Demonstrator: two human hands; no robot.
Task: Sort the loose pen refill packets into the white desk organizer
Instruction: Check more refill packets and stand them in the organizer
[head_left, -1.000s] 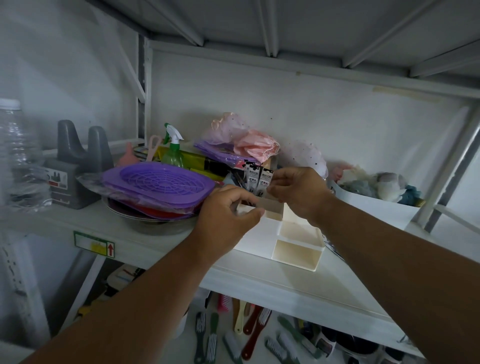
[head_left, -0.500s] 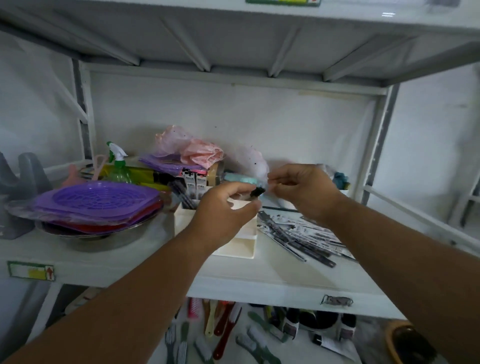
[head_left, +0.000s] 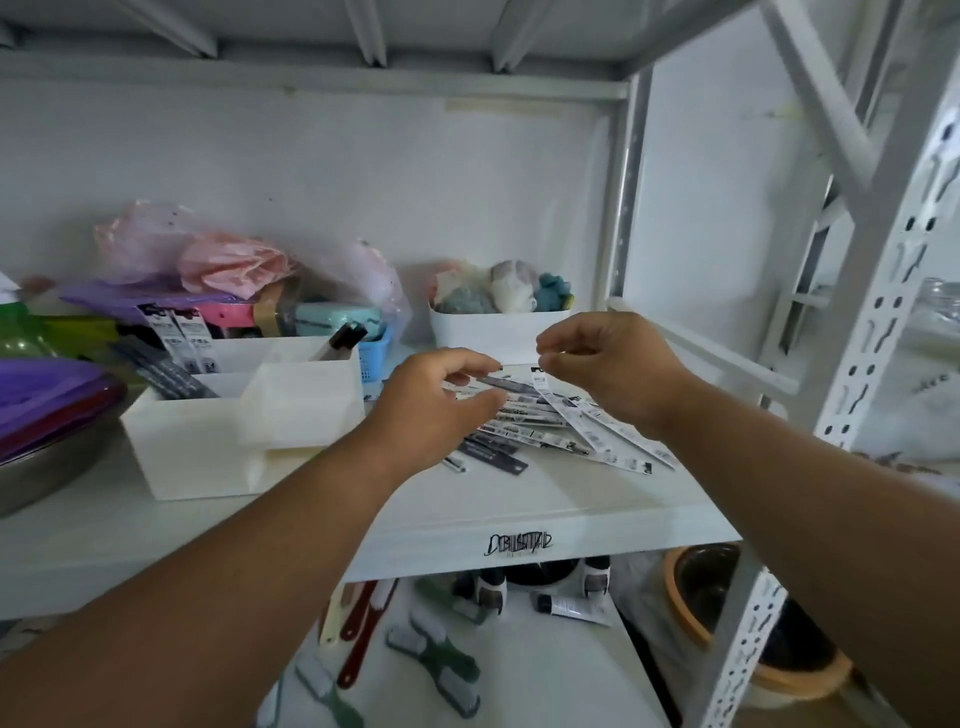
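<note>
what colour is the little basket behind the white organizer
Blue, a small slotted basket; the head view shows it.

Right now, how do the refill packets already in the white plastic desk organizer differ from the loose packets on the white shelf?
The packets in the white plastic desk organizer stand or lean inside its compartments; the loose packets lie flat on the white shelf. The organizer packets are few and grouped; the loose ones are many, fanned in an untidy pile. No hand touches the organizer packets; the left hand and right hand reach over the pile. Both are long narrow packets with white printed labels.
</note>
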